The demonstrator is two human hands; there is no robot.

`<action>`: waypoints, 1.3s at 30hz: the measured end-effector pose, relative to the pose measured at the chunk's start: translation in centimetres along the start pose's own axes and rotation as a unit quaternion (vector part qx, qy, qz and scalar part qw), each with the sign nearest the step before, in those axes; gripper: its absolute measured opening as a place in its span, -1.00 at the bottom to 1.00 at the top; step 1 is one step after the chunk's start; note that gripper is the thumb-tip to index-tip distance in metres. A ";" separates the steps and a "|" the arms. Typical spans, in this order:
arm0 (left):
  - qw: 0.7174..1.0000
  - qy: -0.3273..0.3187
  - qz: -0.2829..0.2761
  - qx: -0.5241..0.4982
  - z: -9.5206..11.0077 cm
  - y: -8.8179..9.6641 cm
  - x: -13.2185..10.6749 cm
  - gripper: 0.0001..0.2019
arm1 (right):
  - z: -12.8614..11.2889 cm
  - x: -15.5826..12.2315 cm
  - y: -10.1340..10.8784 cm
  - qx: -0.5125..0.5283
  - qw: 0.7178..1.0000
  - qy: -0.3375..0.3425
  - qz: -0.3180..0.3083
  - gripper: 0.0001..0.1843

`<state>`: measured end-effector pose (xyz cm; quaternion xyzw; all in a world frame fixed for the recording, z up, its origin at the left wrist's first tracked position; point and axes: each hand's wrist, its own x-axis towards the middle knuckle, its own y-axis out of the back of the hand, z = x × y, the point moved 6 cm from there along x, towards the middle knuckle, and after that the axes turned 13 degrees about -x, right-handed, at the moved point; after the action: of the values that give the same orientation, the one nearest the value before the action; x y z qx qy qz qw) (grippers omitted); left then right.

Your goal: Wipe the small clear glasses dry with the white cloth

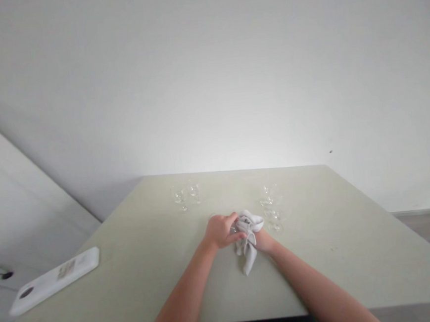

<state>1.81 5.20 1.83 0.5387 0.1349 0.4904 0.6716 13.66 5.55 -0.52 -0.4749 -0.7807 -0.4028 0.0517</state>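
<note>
Your left hand [222, 230] and right hand [261, 240] met mid-table [141, 266], fingers clamped on a grey cloth [248, 247] wrapped around a small glass [235, 227]; more glasses [273, 208] stood at one o'clock.

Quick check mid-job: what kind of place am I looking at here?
Probably a plain room at home or a bare dining area: a pale green-grey table against a blank white wall, small clear stemmed glasses on it, both hands working a grey cloth.
</note>
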 end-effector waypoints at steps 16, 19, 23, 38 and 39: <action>1.000 -0.006 -0.014 0.011 0.5 -0.3 0.0 -0.28 | 1.4 -0.7 -0.2 -0.009 1.000 -0.012 -0.010 -0.72; 1.000 -0.003 -0.012 0.022 0.7 -0.4 0.1 -0.28 | 1.7 -0.8 -0.3 -0.007 0.999 -0.025 -0.020 -0.74; 0.999 -0.009 -0.014 0.029 0.8 -0.6 0.1 -0.27 | 1.9 -0.9 -0.5 -0.013 0.999 -0.025 -0.028 -0.76; 0.998 0.005 -0.031 0.048 1.1 -0.8 0.2 -0.33 | 2.6 -0.4 -0.7 -0.047 0.998 -0.033 0.003 -0.76; 0.998 0.004 -0.032 0.049 1.1 -0.8 0.2 -0.34 | 2.7 -0.5 -0.7 -0.041 0.998 -0.037 0.004 -0.77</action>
<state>3.07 4.74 1.62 0.5643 0.1784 0.4639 0.6592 14.17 6.86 -2.95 -0.4945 -0.7630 -0.4162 0.0045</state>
